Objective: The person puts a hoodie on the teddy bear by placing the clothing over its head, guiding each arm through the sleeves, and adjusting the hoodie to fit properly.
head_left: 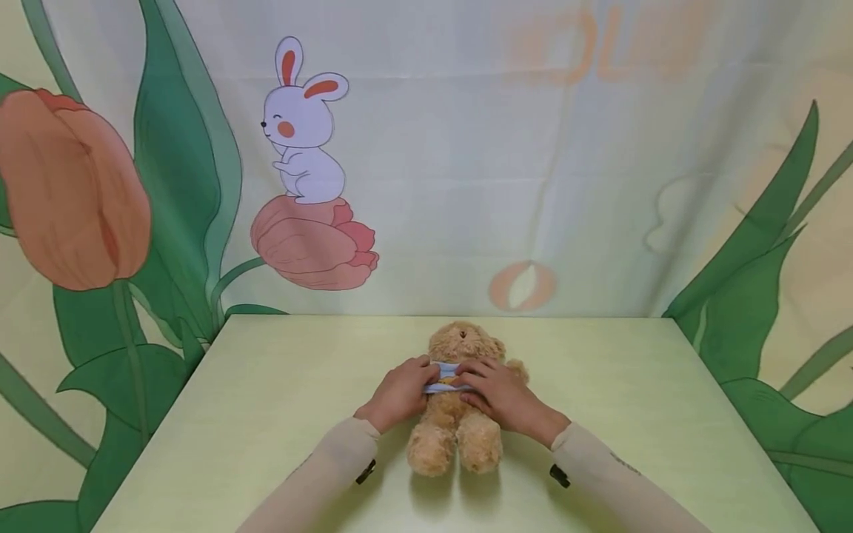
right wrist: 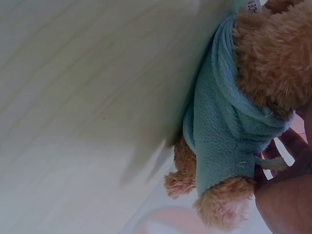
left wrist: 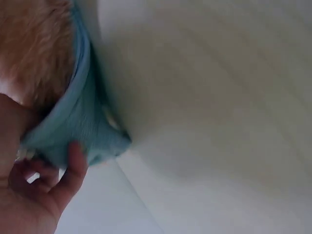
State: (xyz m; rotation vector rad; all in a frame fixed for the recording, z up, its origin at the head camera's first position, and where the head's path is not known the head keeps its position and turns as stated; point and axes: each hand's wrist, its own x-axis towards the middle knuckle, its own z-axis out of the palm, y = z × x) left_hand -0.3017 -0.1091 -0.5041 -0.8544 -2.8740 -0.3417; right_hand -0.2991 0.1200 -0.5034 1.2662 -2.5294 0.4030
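Observation:
A tan, fluffy teddy bear [head_left: 456, 429] lies on its back on the table, head toward the back and feet toward the front. It wears a light blue fleece shirt [left wrist: 73, 126] with a yellow patch on the chest. My left hand [head_left: 398, 394] pinches the shirt at the bear's side, thumb and fingers on the cloth. From the other side my right hand [head_left: 503, 392] holds the shirt's front, its fingers curled at the cloth. One bear arm [right wrist: 226, 202] sticks out of a sleeve in the right wrist view. The bear's other arm is hidden in the head view.
The pale yellow-green table [head_left: 280, 385] ends at a printed backdrop [head_left: 433, 148] with a rabbit and tulips. A white label [right wrist: 253, 6] shows at the bear's lower end in the right wrist view. Small black clips [head_left: 560, 475] hang by both sleeves.

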